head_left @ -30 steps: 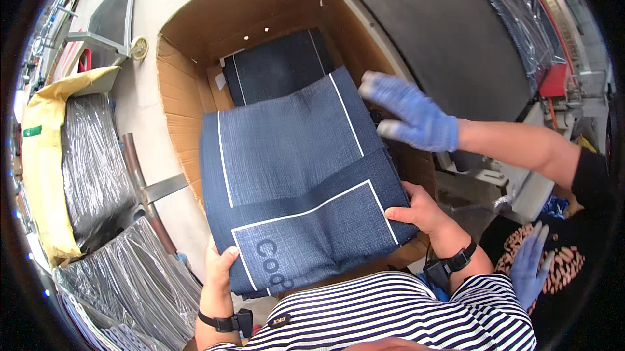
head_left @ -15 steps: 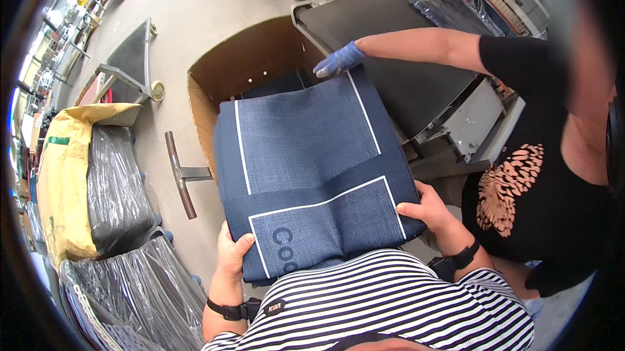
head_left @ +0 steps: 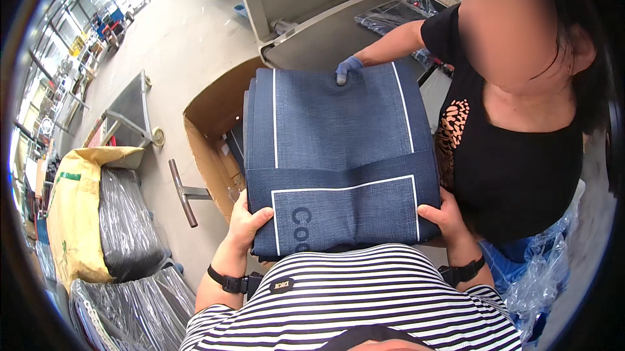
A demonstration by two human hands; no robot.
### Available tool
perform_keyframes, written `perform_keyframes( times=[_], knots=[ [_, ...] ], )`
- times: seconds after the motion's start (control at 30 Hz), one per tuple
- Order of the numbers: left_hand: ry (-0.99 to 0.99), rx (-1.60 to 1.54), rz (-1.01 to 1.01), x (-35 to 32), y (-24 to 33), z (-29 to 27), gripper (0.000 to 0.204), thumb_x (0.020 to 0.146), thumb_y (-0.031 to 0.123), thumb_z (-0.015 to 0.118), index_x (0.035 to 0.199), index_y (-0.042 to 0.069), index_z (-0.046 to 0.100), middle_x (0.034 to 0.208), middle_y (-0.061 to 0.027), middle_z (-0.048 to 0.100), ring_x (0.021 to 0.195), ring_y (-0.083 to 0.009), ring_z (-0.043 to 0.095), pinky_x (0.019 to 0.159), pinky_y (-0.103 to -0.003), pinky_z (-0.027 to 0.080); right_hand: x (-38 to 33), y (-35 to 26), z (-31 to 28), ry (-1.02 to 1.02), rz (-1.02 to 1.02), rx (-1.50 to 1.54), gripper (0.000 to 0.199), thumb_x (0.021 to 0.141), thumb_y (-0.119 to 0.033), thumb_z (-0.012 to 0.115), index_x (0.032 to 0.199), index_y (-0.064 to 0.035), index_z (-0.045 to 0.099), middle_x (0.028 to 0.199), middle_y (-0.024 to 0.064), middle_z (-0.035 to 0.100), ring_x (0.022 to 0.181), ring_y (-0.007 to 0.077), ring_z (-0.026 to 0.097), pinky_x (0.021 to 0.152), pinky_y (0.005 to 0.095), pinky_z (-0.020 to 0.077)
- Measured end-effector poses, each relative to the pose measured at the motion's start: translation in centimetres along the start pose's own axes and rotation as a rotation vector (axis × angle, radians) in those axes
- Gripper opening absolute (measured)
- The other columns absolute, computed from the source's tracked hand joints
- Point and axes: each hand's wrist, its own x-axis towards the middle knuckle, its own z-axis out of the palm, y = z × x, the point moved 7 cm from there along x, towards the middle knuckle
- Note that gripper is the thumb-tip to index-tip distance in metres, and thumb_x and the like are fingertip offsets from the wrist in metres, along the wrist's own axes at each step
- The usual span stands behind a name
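Note:
Against my front I carry a thick stack of dark blue mats [head_left: 338, 136] with white border lines and dark lettering on the top one. My left hand [head_left: 250, 221] grips its near left side, thumb on top and fingers beneath. On the near right side my right hand [head_left: 446, 217] is closed in the same way, fingers hidden under the stack. A co-worker's blue-gloved hand [head_left: 349, 70] holds the stack's far edge. Partly beneath the stack, to its left, stands an open cardboard box [head_left: 202, 113], with dark flat material visible inside.
Right of me stands a co-worker in a black top [head_left: 527, 162]. A conveyor table [head_left: 319, 48] lies beyond the stack. To the left are a T-shaped metal handle [head_left: 183, 193], a flat cart [head_left: 133, 107] and plastic-wrapped bundles [head_left: 130, 221]. Clear blue plastic [head_left: 534, 273] lies at right.
The stack has shifted right relative to the box, with both my hands still on it. The co-worker's gloved hand now grips its far edge, and the co-worker has leaned in. My view has turned.

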Motion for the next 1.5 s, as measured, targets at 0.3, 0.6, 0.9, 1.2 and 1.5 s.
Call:
perform_keyframes(
  times=[0.3, 0.6, 0.9, 1.2, 1.5],
  knots=[
    [-0.266, 0.151, 0.043, 4.0, 1.8, 9.1, 0.07, 0.072, 0.022, 0.079, 0.127, -0.006, 0.045, 0.114, -0.0112, 0.06, 0.103, -0.0169, 0.057, 0.093, -0.032, 0.046, -9.3, 1.5, -7.2, 0.287, -0.005, 0.197, 0.053, 0.077, -0.016, 0.068, 0.122, 0.0079, 0.053, 0.112, 0.0156, 0.062, 0.098, 0.0248, 0.061, 0.09, 0.0354, 0.0479],
    [-0.591, 0.033, 0.005, 11.2, 4.6, 22.6, 0.057, 0.088, 0.033, 0.063, 0.131, -0.002, 0.049, 0.123, -0.0105, 0.058, 0.111, -0.0186, 0.055, 0.097, -0.031, 0.042, -18.2, 1.8, -17.6, 0.659, -0.152, 0.649, 0.062, 0.092, -0.045, 0.055, 0.13, 0.0033, 0.049, 0.126, 0.0149, 0.056, 0.112, 0.028, 0.056, 0.096, 0.038, 0.0437],
    [-0.583, 0.064, -0.245, 7.0, -13.6, 20.3, 0.053, 0.09, 0.036, 0.062, 0.129, 0.001, 0.049, 0.101, -0.008, 0.062, 0.08, -0.0152, 0.06, 0.069, -0.029, 0.05, -21.0, -8.4, -13.5, 0.897, -0.574, -0.647, 0.053, 0.096, -0.007, 0.046, 0.143, 0.0071, 0.027, 0.149, 0.0202, 0.031, 0.141, 0.0277, 0.025, 0.116, 0.0388, 0.0158],
    [0.028, 0.426, -0.721, 4.5, -25.7, -9.4, 0.055, 0.089, 0.031, 0.062, 0.133, 0.002, 0.048, 0.12, -0.0122, 0.059, 0.097, -0.0222, 0.061, 0.081, -0.035, 0.05, -0.9, -2.4, 3.3, -0.023, -0.297, -0.703, 0.048, 0.081, -0.006, 0.064, 0.128, 0.0005, 0.053, 0.13, 0.0141, 0.054, 0.122, 0.0251, 0.05, 0.103, 0.0355, 0.0378],
    [0.579, 0.109, -0.585, 13.0, -36.1, -32.4, 0.026, 0.089, 0.024, 0.062, 0.105, 0.003, 0.06, 0.081, -0.0022, 0.057, 0.062, -0.0128, 0.052, 0.053, -0.026, 0.041, 19.5, 18.6, 15.6, -0.396, 0.346, -0.385, 0.044, 0.089, -0.009, 0.062, 0.13, 0.0028, 0.05, 0.12, 0.0149, 0.06, 0.111, 0.0211, 0.058, 0.095, 0.0313, 0.0462]
  ],
)
